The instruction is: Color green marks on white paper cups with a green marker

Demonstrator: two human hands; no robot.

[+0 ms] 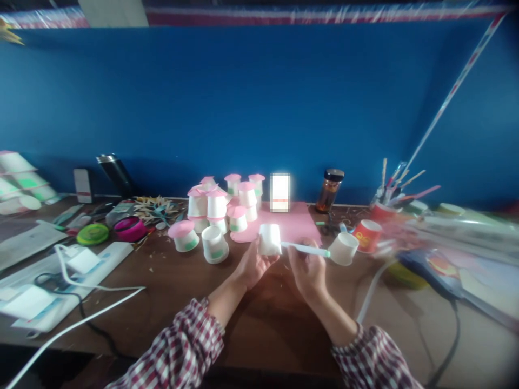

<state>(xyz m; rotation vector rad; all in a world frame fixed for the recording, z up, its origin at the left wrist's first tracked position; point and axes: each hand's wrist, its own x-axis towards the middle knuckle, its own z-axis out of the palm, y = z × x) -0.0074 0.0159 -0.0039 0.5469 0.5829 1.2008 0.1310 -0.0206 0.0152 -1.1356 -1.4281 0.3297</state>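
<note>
My left hand is closed around a white paper cup, holding it above the table. In my right hand is a pale marker pen with a light green end, its other end pointing at the cup's side. Whether the tip touches the cup I cannot tell. To the left stand several small paper cups with pink paper tops, some stacked and some with green patches. In front of them is a topless white cup. Another white cup stands right of my right hand.
Pink paper lies behind my hands. A red cup, a dark-lidded bottle and a glue gun are on the right. Power strips with white cables, a green lid and a magenta tape roll lie left.
</note>
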